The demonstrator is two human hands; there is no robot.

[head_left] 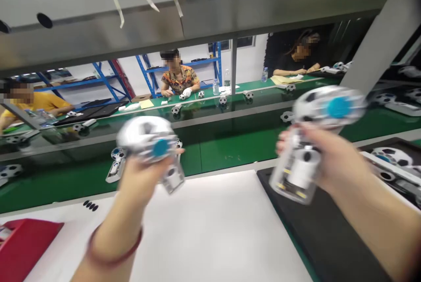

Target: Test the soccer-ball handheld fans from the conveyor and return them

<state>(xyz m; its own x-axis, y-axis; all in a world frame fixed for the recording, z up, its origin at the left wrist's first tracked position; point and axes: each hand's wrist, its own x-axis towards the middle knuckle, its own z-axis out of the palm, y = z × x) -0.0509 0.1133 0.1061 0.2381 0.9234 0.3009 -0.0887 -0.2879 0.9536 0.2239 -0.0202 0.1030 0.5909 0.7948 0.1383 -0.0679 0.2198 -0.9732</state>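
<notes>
Head view: 1 blurred moment at an assembly line, read from left to right.
Red bin: sits at the lower left corner of the white counter; what is inside cannot be made out.
Left hand: raised over the counter, with a red band at the wrist; its grip is closed round the handle of the left fan.
Left fan: a small handheld fan with a football-patterned head and a blue centre cap, tilted, off the counter, smeared by motion.
Conveyor belt: green, running across just behind the counter; 1 similar fan lies on it near the left hand, and more sit further along.
Right hand: raised level with the left, well apart from it; its grip is wrapped round the clear handle of the right fan.
Right fan: same pattern and blue cap, head up and leaning right, above the black tray.
Tray at far right: holds more fans lying flat.
Co-workers: 3 people sit at the far side of the line, their hands at their own places.
Progress: both fans look assembled with caps on, so I judge they are being picked up or checked; neither is set down yet.
</notes>
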